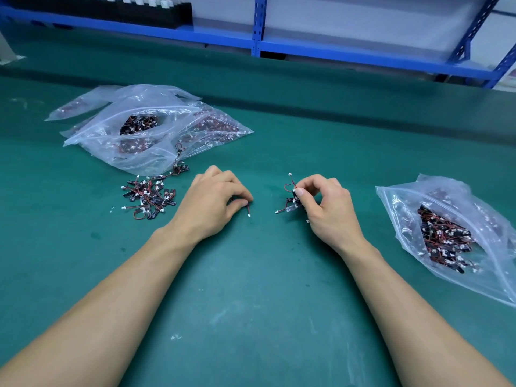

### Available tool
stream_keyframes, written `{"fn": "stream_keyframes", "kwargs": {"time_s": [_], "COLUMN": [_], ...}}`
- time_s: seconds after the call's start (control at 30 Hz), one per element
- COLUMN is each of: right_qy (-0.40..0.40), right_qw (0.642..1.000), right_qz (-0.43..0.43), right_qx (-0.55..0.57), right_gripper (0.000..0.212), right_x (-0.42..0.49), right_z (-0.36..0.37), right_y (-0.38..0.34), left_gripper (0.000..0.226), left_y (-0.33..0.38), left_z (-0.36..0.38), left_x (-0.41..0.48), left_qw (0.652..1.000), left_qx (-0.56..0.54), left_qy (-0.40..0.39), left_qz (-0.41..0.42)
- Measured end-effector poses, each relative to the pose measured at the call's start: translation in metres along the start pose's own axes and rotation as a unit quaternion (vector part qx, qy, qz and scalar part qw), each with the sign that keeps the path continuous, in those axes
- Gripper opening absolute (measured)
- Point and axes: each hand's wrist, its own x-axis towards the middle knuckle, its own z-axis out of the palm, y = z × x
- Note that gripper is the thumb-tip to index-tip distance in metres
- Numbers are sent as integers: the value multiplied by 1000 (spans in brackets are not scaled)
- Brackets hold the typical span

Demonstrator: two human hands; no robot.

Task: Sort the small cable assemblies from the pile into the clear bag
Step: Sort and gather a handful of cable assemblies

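On the tabletop [251,289], left hand [215,202]: pinches one red-wired assembly [248,211], mostly hidden.
Right hand [326,203]: pinches a tangled bundle [291,201].
Pile [149,198]: glossy black tabs, leftward.
Clear bag [458,241]: crinkled, cut off right.

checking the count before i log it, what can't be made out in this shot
Head view only:
1. The right hand pinches a bunch of assemblies; its fingers hide how many.
2. The left hand covers its cable assembly; only a wire end and white plug show.
3. The clear bag is cut off by the right edge.
4. Print on the pile is too small to read.
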Motion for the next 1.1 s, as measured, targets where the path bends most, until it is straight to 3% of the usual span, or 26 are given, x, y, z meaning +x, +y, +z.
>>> {"fn": "stream_keyframes", "kwargs": {"time_s": [0.2, 0.37, 0.6, 0.8, 0.9, 1.1], "right_qy": [4, 12, 16, 51, 56, 1], "right_qw": [1000, 999, 998, 995, 993, 998], "right_qz": [-21, -33, -24, 32, 58, 48], "right_qx": [8, 24, 50, 84, 81, 40], "right_gripper": [12, 13, 17, 22, 21, 19], "right_x": [-2, -4, -5, -1, -2, -5], "right_z": [4, 6, 8, 3, 0, 8], "right_y": [-6, -9, -12, -7, -6, -17], "left_gripper": [15, 13, 15, 15, 12, 19], "left_y": [15, 40, 41, 40, 32, 13], "left_z": [-1, 12, 14, 12, 9, 1], "left_x": [-1, -7, -9, -9, -8, -5], "left_qw": [996, 990, 987, 994, 997, 999], "left_qx": [-49, -100, -120, -35, 9, 38], "left_qy": [78, -10, 12, 12, 47, 13], "left_qz": [19, 95, 104, 105, 61, 1]}}
